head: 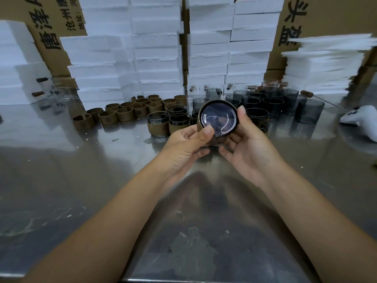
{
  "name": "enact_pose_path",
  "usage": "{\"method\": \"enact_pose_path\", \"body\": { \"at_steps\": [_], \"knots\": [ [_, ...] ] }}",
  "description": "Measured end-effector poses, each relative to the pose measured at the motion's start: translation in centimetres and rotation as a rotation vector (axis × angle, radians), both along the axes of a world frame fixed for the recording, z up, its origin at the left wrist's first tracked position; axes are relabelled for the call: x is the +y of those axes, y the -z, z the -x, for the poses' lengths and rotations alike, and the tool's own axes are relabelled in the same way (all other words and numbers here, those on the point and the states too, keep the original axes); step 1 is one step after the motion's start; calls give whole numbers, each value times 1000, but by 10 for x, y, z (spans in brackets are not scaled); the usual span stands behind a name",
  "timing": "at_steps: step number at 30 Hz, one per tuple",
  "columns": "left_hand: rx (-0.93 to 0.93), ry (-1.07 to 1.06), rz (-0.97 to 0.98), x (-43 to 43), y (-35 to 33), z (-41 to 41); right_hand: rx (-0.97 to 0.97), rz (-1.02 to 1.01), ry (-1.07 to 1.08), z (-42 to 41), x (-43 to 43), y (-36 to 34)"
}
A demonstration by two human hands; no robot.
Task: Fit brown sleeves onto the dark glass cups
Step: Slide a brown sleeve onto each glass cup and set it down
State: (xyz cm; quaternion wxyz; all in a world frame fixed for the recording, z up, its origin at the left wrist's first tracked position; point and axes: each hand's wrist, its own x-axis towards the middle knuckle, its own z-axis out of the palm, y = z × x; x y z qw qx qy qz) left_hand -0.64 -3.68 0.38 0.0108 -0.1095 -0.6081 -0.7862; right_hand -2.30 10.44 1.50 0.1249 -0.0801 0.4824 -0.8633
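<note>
Clasping one sleeved cup [218,119] between them, your left grip [189,144] and right grip [246,146] curl round it; a dozen-odd loose sleeves [124,115] and bare cups [273,104] line the far edge of the worktop [81,180].

The only camera rides on the person's head, looking forward and down over the steel table [61,180]. It sits close. Both forearms enter from the bottom corners, and the left hand [187,146] and right hand [248,146] meet just above mid-frame, holding a cup [218,119] with its round end facing the lens. The wide lens bows the scene, so the white boxes [159,48] and cartons [330,17] at the far edge tilt at the sides.
</note>
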Motion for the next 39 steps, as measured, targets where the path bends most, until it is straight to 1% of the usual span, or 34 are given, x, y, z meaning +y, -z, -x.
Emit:
{"method": "enact_pose_path", "body": {
  "at_steps": [6,20,22,23,26,27,29,31,33,36,38,39],
  "knots": [
    [24,-13,29,1,1,0,-67,68,-29,2,0,-1],
    [56,-28,3,1,-1,-5,-133,154,-71,1,1,-1],
    [46,-37,-11,2,-3,-6,-121,121,-69,2,1,1],
    [42,-42,-25,1,-4,-6,-109,74,-62,3,0,2],
    [53,-50,-58,-1,-4,-4,-89,-138,-38,3,-3,5],
    [61,-50,-52,-2,-4,-3,-96,-186,-50,2,-4,6],
    [87,-50,3,-4,-2,0,-125,-218,-114,1,-3,6],
    [130,-46,73,-4,0,1,-153,-197,-158,1,-2,5],
    [161,-57,124,-3,1,1,-172,-153,-140,0,-3,4],
    [179,-185,207,0,2,2,-154,-88,-49,0,-2,2],
    [139,-267,240,-2,2,3,-118,-22,9,1,0,0],
    [104,-276,234,-3,2,2,-97,11,37,1,1,0]
  ]
}}
